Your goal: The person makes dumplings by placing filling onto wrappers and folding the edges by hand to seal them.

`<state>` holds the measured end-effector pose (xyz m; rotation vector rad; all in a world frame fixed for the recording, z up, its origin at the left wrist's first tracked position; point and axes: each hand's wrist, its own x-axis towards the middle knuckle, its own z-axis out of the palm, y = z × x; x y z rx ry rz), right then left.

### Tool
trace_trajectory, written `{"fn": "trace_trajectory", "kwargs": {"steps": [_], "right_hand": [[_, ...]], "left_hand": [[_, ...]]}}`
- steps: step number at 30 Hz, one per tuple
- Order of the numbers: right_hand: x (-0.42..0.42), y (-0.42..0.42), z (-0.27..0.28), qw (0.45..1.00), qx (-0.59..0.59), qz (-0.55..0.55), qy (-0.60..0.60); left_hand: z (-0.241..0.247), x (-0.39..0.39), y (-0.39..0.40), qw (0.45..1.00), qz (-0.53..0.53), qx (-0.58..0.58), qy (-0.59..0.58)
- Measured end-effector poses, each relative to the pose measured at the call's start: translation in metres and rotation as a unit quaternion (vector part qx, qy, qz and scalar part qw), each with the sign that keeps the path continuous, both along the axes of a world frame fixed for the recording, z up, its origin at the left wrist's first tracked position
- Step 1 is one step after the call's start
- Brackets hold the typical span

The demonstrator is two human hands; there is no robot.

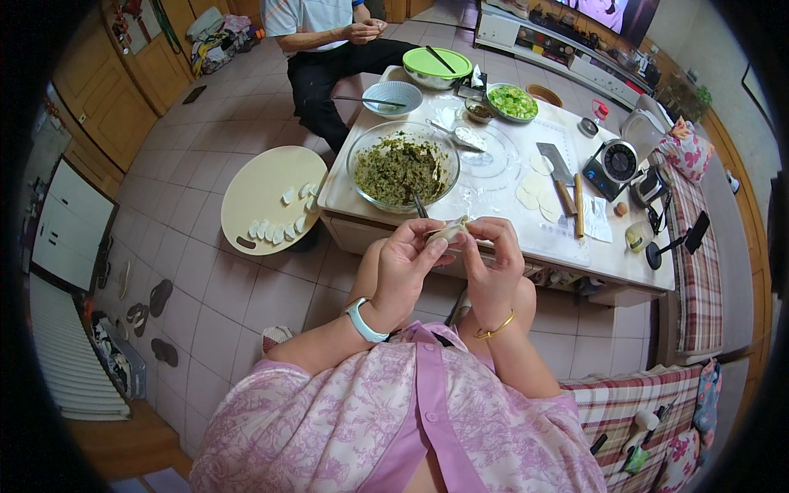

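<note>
Between my two hands is a dumpling [449, 232], its dough edge pinched at the top. My left hand [407, 265] grips its left side with thumb and fingers. At its right end the thumb and fingertips of my right hand [493, 259] press the wrapper. Just beyond my hands stands a glass bowl [455, 179] of chopped green and brown filling [400, 169], a dark utensil handle [420, 206] leaning out toward me. Several round dough wrappers [537, 194] lie on the table to the right. Several folded dumplings [270, 232] rest on a round cream board [259, 185] at left.
A cleaver [558, 169] and a wooden rolling pin [579, 206] lie right of the wrappers on the white table [641, 265]. Farther back are a flour scoop [468, 138], a striped bowl [394, 95], a green-lidded bowl [436, 61] and chopped greens [511, 101]. Another person [333, 49] sits across.
</note>
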<state>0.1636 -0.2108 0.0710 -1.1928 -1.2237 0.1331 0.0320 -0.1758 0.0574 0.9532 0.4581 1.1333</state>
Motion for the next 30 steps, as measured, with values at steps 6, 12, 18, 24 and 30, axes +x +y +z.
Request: {"fn": "trace_trajectory", "kwargs": {"steps": [6,12,18,24,30], "right_hand": [[0.002,-0.005,0.007,0.997,0.011,-0.017,-0.074],[0.000,-0.004,0.004,0.993,-0.011,0.035,0.113],[0.008,-0.005,-0.002,1.000,0.011,0.012,-0.026],[-0.002,-0.011,0.010,0.998,0.027,0.036,0.044],[0.013,-0.004,0.000,0.993,-0.012,0.099,0.055]], "left_hand": [[-0.001,0.001,-0.001,1.000,-0.012,-0.002,0.013],[0.005,0.000,-0.004,0.999,-0.032,-0.010,-0.001],[0.000,0.003,-0.004,0.999,-0.048,-0.017,0.001],[0.005,0.002,-0.004,0.996,-0.075,-0.050,-0.002],[0.000,0.005,-0.006,0.991,-0.125,-0.038,-0.007]]}}
